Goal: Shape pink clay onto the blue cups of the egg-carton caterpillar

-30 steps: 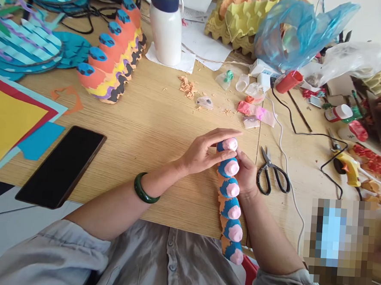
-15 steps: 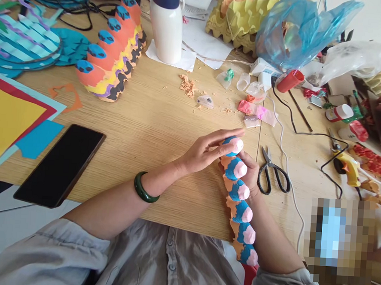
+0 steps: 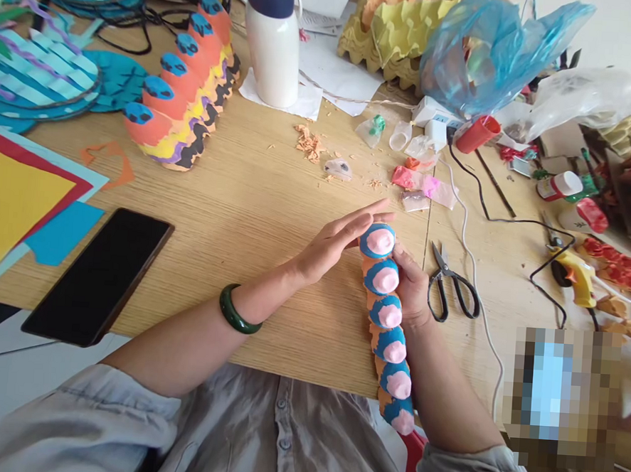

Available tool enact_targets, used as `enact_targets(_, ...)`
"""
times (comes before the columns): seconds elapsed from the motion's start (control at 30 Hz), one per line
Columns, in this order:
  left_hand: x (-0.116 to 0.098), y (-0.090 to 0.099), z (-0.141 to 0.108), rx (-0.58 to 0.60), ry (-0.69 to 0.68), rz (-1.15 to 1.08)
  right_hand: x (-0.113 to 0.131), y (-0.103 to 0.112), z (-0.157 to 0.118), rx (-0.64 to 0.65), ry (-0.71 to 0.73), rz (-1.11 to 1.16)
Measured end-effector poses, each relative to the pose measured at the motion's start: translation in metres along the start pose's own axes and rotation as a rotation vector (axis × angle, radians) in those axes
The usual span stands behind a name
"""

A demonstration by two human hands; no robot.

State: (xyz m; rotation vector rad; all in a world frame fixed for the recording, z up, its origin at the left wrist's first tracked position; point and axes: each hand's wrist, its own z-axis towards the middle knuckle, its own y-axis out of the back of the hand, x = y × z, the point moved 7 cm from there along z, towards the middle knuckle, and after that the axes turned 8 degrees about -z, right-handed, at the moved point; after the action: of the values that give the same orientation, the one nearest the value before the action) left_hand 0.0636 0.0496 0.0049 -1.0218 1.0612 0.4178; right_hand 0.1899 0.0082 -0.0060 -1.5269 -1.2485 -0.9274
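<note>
A long strip of egg-carton bumps (image 3: 387, 314), orange at its base with blue caps and pink tops, slants from mid-table down past the table's front edge. My right hand (image 3: 413, 288) grips its upper part from the right side, fingers partly hidden behind it. My left hand (image 3: 336, 243), with a green bangle on the wrist, has its fingers stretched out beside the top bump, the thumb close to that bump's upper left edge. Whether the thumb touches it is hard to tell.
Black scissors (image 3: 451, 283) lie just right of my right hand. A phone (image 3: 99, 276), coloured sheets (image 3: 18, 203) and an orange painted strip (image 3: 182, 92) are on the left. A white bottle (image 3: 274, 45) stands behind; a glue gun (image 3: 577, 277) and cables lie right.
The strip has turned so its pink tops face upward more and has shifted slightly left. My left thumb has moved off the top pink piece, and the left fingers have lifted.
</note>
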Motion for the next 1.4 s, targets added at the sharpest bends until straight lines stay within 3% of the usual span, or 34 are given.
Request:
enact_targets(0.2, 0.009, 0.002, 0.002, -0.015, 0.098, -0.159, 0.006, 0.005, -0.001, -0.059, 0.051, -0.022)
enact_targets(0.47, 0.014, 0.011, 0.003, -0.095, 0.102, -0.081, 0.003, 0.001, 0.0, -0.03, 0.088, -0.132)
enact_targets(0.6, 0.021, 0.013, 0.005, -0.043, 0.124, -0.169, 0.005, -0.002, -0.002, -0.013, 0.106, -0.155)
enact_targets(0.73, 0.02, 0.014, 0.006, -0.007, 0.06, -0.053, 0.005, 0.001, -0.001, -0.051, 0.101, -0.141)
enact_targets(0.93, 0.005, 0.009, 0.001, 0.065, -0.118, 0.305, 0.0, 0.0, -0.002, -0.063, 0.059, -0.124)
enact_targets(1.4, -0.006, 0.003, 0.0, 0.06, -0.18, 0.406, -0.006, 0.008, 0.003, -0.077, -0.043, 0.05)
